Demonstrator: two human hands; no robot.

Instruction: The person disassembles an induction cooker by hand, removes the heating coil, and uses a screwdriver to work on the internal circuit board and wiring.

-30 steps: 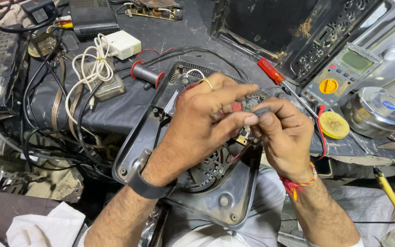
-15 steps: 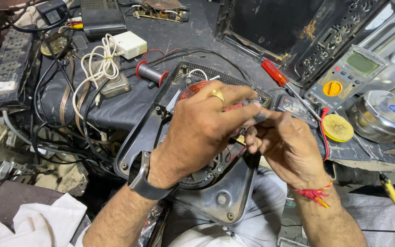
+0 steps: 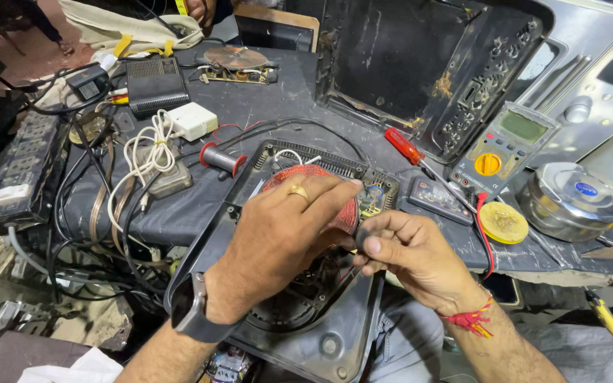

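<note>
While the open black cooker base [image 3: 306,312] rests on your lap at the table edge, your left hand [image 3: 278,241] lies on its red wire coil [image 3: 321,195], fingers loose. Your right hand [image 3: 409,255] pinches something small beside it. The insides are bare, so closing up is left.

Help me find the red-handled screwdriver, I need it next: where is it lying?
The red-handled screwdriver lies on the dark bench right of centre in the head view, between the coil housing and the yellow multimeter, just beyond the right hand.
</note>
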